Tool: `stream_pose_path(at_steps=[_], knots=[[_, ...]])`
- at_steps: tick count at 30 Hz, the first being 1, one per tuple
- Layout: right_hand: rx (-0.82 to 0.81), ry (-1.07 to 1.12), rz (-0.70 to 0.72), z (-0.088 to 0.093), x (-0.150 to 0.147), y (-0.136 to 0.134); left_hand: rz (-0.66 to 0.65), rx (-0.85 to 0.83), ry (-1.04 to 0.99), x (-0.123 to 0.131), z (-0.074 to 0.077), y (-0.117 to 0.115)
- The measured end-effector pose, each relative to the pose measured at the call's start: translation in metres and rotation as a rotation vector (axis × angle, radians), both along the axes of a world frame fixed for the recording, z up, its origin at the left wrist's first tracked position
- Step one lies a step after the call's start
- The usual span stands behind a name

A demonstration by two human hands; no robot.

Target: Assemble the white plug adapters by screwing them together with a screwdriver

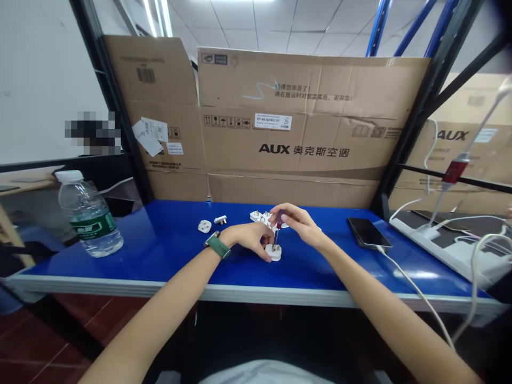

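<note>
Cardboard (pixel 232 154) backed the blue table (pixel 160 250). Our left hand (pixel 253 238), fingers half-curled, pinched 1 white plug (pixel 275 256); our right hand (pixel 301 222) closed round the screwdriver (pixel 281 216), best held upright, we judged.

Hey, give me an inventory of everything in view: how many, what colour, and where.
Table: one, blue, centre
Front plug: one, white, table's front middle
Loose plugs: two, white, mid-table, leftward
Plug cluster: several, white, back middle, partly hidden
Screwdriver: one, reddish-purple handle, tip at front plug
Bottle: one, clear, green label, left end
Phone: one, black, right end
Cables: several, white, right side
Power strip: one, white, far right
Cardboard: several panels, brown, behind table
Frame: one, black, both sides
Lights: at least two, white, upper left
Floor: one, red, lower left
Watch: one, green strap, left wrist
Left hand: one, bare, on front plug
Right hand: one, bare, holding screwdriver
</note>
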State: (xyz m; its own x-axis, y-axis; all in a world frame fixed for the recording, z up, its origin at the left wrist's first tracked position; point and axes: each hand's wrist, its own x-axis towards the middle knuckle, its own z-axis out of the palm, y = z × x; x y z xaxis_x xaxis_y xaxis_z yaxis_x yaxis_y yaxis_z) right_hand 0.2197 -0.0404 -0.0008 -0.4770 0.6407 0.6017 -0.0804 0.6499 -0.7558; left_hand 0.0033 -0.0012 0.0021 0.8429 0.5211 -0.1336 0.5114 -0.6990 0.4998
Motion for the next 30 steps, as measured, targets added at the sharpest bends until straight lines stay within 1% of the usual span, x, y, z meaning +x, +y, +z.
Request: stream_pose_path(at_steps=[3, 5, 6, 10, 11, 12, 15, 17, 21, 26, 28, 30], knots=[[0.039, -0.002, -0.117, -0.002, -0.003, 0.000, 0.007, -0.005, 0.009, 0.001, 0.001, 0.000], [0.044, 0.005, -0.161, -0.003, -0.003, 0.002, 0.018, -0.008, 0.024, 0.001, 0.002, -0.001], [0.036, 0.013, -0.151, -0.004, -0.003, 0.003, 0.024, -0.001, 0.030, 0.001, 0.003, -0.002], [-0.012, 0.009, -0.030, -0.002, -0.001, 0.005, 0.028, 0.026, 0.025, 0.001, 0.005, -0.005], [-0.027, 0.003, -0.025, -0.002, 0.000, 0.005, 0.026, 0.025, 0.023, 0.001, 0.005, -0.005], [-0.036, 0.002, -0.041, -0.002, 0.000, 0.005, 0.025, 0.021, 0.022, 0.001, 0.005, -0.005], [-0.027, 0.032, -0.154, -0.004, -0.002, 0.007, 0.022, 0.009, 0.021, 0.001, 0.004, -0.004], [-0.024, 0.065, -0.177, -0.006, -0.002, 0.010, 0.016, 0.004, 0.019, 0.000, 0.003, -0.003], [-0.065, 0.066, -0.075, -0.007, -0.001, 0.012, 0.002, -0.003, 0.013, 0.000, 0.002, -0.002], [-0.125, 0.018, -0.113, -0.005, 0.003, 0.011, -0.008, -0.001, 0.010, -0.001, 0.003, -0.002], [-0.148, 0.018, -0.064, -0.005, 0.006, 0.013, -0.004, 0.021, 0.018, -0.001, 0.004, -0.003], [-0.162, 0.009, 0.022, -0.004, 0.010, 0.014, 0.001, 0.051, 0.029, -0.001, 0.004, -0.005]])
